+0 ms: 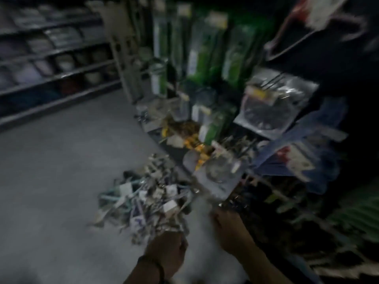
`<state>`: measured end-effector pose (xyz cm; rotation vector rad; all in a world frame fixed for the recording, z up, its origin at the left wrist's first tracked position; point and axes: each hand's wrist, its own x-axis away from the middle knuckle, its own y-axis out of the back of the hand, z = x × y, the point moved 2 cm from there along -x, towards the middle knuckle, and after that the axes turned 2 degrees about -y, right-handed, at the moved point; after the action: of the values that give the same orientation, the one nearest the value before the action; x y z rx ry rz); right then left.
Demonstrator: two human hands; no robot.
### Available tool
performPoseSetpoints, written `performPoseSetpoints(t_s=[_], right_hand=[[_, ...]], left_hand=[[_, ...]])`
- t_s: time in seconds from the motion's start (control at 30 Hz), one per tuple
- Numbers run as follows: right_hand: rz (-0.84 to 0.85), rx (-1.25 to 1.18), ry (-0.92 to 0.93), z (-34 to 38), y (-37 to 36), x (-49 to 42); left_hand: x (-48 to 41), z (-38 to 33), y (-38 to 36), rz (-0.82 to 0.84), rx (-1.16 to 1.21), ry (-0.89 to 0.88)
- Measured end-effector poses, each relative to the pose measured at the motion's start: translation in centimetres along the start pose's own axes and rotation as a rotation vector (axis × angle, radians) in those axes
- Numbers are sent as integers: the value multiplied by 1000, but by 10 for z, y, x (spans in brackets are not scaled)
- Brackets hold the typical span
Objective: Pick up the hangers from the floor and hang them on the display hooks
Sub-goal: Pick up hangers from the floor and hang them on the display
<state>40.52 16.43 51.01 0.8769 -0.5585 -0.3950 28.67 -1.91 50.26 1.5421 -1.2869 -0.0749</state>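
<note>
A: Where are the hangers (147, 197)?
B: Heaped on the floor (51, 171), just left of the hanging packets (272, 107).
A: And the hands?
B: Left hand (168, 251) at the heap's near edge, right hand (225, 230) near it, below those packets; blur hides whether either grips anything

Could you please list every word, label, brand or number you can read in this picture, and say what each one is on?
No text can be read; the whole frame is motion-blurred.
White tags on the pile of hangers: too blurred to read.
Yellow labels on the green packets: too blurred to read.
Yellow label on the clear bag: too blurred to read.
</note>
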Motion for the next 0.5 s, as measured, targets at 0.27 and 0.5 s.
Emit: performPoseSetpoints(t_s=[0.27, 0.5], right_hand=[[309, 52, 2, 95, -96, -59], [527, 94, -57, 113, -170, -183]], left_hand=[[14, 145, -7, 107, 280, 281], [-48, 222, -1, 62, 448, 470]])
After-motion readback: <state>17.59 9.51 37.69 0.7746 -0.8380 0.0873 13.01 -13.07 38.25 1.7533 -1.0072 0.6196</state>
